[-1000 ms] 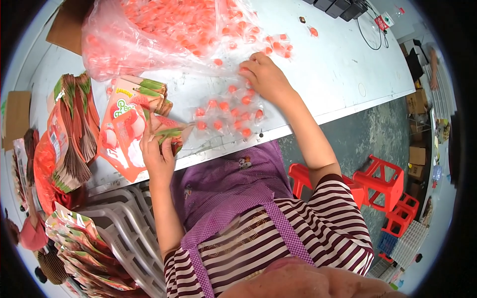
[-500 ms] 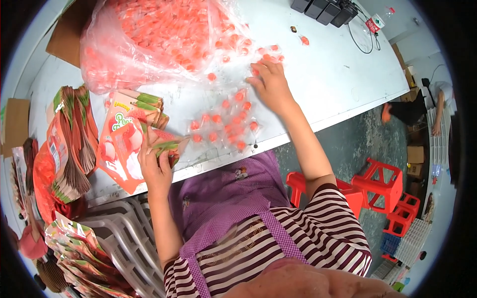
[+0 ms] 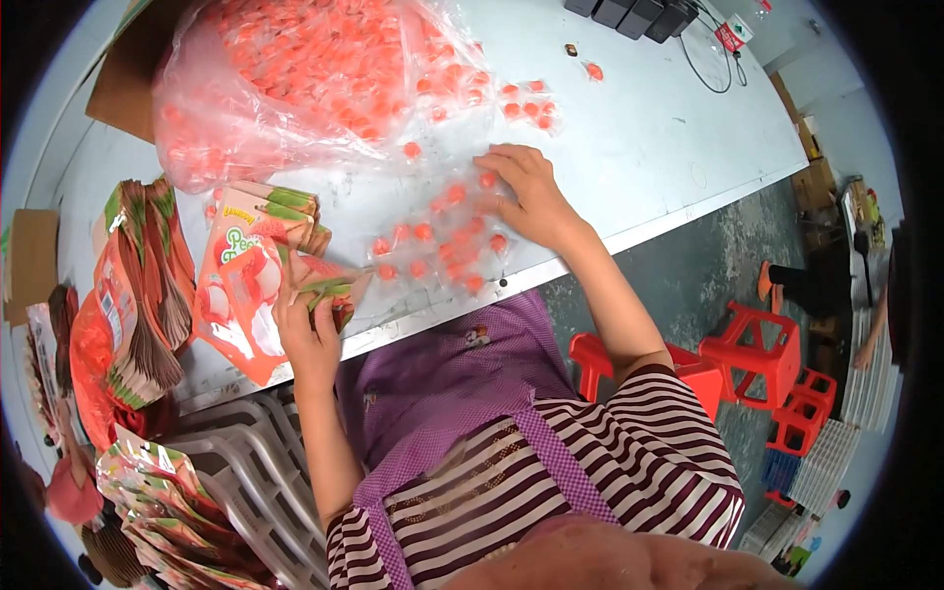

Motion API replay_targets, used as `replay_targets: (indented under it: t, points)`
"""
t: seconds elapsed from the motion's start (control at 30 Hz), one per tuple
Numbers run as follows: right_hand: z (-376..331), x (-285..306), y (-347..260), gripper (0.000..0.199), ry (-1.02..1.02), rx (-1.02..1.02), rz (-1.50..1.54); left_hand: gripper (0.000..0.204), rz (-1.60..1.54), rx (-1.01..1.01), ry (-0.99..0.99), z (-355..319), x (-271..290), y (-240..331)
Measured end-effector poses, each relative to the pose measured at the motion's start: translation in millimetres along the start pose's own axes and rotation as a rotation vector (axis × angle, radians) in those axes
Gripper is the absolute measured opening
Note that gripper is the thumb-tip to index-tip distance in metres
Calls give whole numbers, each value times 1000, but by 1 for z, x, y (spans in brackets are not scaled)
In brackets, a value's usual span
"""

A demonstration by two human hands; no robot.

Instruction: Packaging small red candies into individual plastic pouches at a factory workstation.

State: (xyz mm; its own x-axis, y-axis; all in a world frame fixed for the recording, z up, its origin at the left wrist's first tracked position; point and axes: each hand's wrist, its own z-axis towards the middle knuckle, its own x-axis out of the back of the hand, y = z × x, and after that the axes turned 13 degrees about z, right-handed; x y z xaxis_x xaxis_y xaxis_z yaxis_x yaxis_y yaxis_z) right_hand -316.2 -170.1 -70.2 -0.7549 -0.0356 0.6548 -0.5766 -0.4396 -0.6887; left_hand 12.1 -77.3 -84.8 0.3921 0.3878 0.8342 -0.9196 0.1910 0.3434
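Note:
My left hand (image 3: 311, 329) has its fingers closed on the edge of a printed pouch (image 3: 264, 285), which lies by the table's front edge with other pouches under and beside it. Right of it is a loose pile of individually wrapped orange-red candies (image 3: 457, 241) in clear wrappers. My right hand (image 3: 536, 202) is at the far right side of this pile, thumb and fingers apart, with candies beside the thumb. Whether the fingers touch any wrapper is hard to make out. Farther back, a large clear bag (image 3: 285, 88) full of the same candies lies with some spilling out.
Stacked folded pouches (image 3: 147, 295) stand at the table's left, near an open carton (image 3: 133, 79). A few candies (image 3: 529, 106) lie beyond my right hand. Black devices (image 3: 644, 18) and a cable sit at the back. Red stools (image 3: 752, 354) stand on the floor at right.
My right hand has moved back toward me, away from the small candy group by the bag, which now shows uncovered. My left hand stays on the pouch.

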Motion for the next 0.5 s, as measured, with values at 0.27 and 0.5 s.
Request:
replay_targets:
  t: [0.27, 0.5]
  points:
    - [-1, -1, -22, 67, -290, 20, -133, 18, -223, 115, 65, 1, 2, 9]
    - [-6, 13, -41, 88, -430, -77, -73, 24, -230, 110, 20, -5, 2, -1]
